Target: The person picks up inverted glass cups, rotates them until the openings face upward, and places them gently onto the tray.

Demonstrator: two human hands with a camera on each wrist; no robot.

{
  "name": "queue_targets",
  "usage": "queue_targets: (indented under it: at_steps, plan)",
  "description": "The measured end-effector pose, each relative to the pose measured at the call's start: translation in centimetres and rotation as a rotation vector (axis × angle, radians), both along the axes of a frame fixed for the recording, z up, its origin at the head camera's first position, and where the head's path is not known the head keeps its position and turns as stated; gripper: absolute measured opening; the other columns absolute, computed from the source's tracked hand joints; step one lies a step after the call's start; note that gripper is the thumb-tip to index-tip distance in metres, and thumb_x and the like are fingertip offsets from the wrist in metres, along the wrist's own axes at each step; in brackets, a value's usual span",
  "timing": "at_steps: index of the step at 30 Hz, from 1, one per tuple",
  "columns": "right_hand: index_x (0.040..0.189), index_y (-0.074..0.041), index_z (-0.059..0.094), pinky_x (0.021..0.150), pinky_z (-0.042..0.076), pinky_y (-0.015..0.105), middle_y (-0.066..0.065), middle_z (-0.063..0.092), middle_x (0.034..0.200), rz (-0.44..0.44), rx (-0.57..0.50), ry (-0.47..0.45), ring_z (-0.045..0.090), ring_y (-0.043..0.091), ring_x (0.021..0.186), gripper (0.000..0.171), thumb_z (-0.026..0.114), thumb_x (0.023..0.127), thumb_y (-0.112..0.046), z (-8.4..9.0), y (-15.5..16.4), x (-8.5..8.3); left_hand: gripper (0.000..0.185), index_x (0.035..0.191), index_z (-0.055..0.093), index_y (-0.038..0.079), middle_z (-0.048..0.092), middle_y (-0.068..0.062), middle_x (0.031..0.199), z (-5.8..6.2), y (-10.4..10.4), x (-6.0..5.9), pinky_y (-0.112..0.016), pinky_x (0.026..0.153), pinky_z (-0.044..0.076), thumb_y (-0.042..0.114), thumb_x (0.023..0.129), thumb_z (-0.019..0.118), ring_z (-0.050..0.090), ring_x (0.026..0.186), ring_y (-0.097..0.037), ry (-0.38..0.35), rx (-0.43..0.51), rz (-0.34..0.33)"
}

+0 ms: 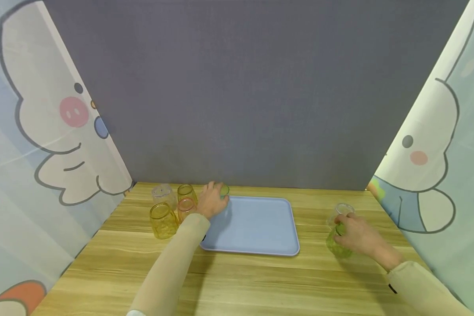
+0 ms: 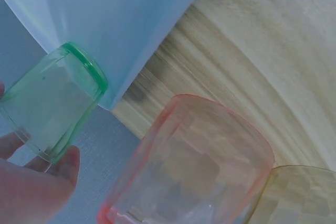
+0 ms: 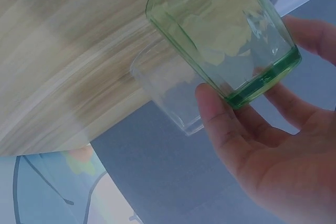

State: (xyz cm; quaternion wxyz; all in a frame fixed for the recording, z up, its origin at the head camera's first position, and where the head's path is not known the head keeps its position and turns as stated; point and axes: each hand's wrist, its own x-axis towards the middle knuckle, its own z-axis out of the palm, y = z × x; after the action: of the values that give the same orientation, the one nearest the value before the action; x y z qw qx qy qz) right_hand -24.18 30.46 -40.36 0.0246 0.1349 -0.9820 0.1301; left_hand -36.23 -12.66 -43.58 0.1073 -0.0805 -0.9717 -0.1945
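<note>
My left hand [image 1: 211, 201] grips a green cup [image 2: 58, 98] near its rim end, with the fingertips round it. The cup's thick base points toward the blue tray [image 1: 254, 226] and overlaps the tray's far left corner. On the right, my right hand [image 1: 357, 237] holds a yellow-green cup [image 3: 220, 30] by its thick base, fingers and thumb spread round it. This cup is upside down, its mouth facing the wooden table. Just behind it stands a clear cup [image 1: 344, 210]. A pink cup [image 1: 185, 207] stands beside my left wrist.
Left of the tray, two yellow cups [image 1: 163, 224] and another clear cup [image 1: 163, 194] stand upside down close to the pink one. A grey panel [image 1: 253, 96] closes off the table's [image 1: 260, 281] far edge. Patterned curtains [image 1: 430, 153] hang at both sides.
</note>
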Motion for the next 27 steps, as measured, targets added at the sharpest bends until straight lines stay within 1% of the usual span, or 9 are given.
queue_targets:
  at_steps: [8,12,17,19,27]
  plan:
    - [0.116,0.004,0.065,0.070,0.053,0.054,0.024,0.062,0.109,0.012,0.010,0.011,0.065,0.044,0.091,0.047,0.080,0.081,-0.022,0.2,-0.1,0.1,0.059,0.147,0.050,0.004,0.040,-0.023,0.152,0.0,-0.2,0.4,-0.053,0.113,0.036,0.037,0.100,0.057,0.036,0.141,-0.042,0.007,0.011,0.002]
    - [0.115,0.003,0.066,0.075,0.053,0.056,0.023,0.063,0.110,0.019,0.010,0.027,0.065,0.045,0.095,0.046,0.080,0.080,-0.022,0.3,-0.4,0.1,0.059,0.145,0.051,0.001,0.040,-0.024,0.151,0.3,-0.4,0.8,-0.054,0.113,0.035,0.036,0.098,0.057,0.035,0.141,-0.042,0.015,0.025,0.006]
    - [0.116,0.002,0.066,0.077,0.053,0.057,0.023,0.063,0.112,0.014,-0.005,0.031,0.065,0.043,0.096,0.046,0.080,0.080,-0.023,0.6,-0.8,0.3,0.057,0.144,0.052,-0.001,0.041,-0.025,0.150,0.7,-0.6,1.3,-0.053,0.114,0.033,0.033,0.098,0.057,0.035,0.140,-0.043,0.018,0.031,-0.009]
    - [0.116,0.003,0.065,0.079,0.053,0.057,0.024,0.064,0.113,0.016,-0.015,0.029,0.064,0.044,0.097,0.046,0.079,0.081,-0.024,0.8,-1.0,0.4,0.057,0.144,0.052,-0.001,0.041,-0.025,0.149,0.8,-0.7,1.4,-0.053,0.114,0.033,0.032,0.098,0.057,0.036,0.139,-0.043,0.017,0.032,-0.015]
    - [0.120,0.004,0.064,0.082,0.051,0.062,0.031,0.060,0.122,0.007,-0.047,0.027,0.060,0.052,0.106,0.047,0.077,0.086,-0.026,1.5,-1.8,0.6,0.053,0.143,0.052,0.000,0.043,-0.023,0.147,1.0,-0.8,1.9,-0.052,0.113,0.035,0.031,0.100,0.056,0.040,0.136,-0.042,0.026,0.037,-0.033]
